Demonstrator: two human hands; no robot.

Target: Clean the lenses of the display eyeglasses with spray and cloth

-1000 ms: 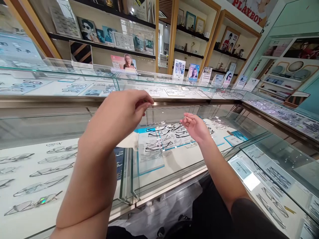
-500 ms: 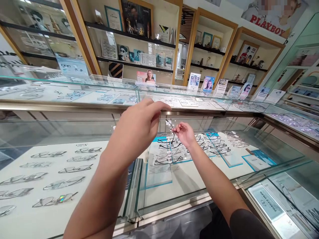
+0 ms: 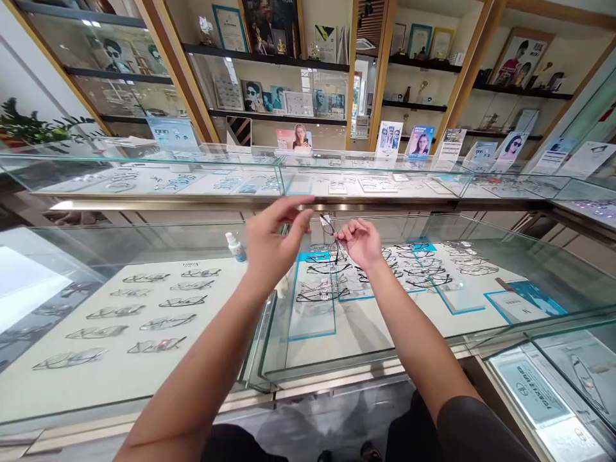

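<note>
Looks bright, glaring white well left of the spray bottle (image 3: 236,248), softly shadowed to its lower right, stretched toward the edges.

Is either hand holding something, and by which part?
The right hand holds a pair of glasses; exactly which part it pinches is too small to tell. The left hand appears empty.

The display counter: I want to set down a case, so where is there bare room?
A bare cream patch lies between the middle blue-edged sheet and the front rail; a second patch between the nearest glasses at left and that rail. Crowded: the dark-framed glasses near the right hand. Whether glass covers the patches, I cannot tell.
</note>
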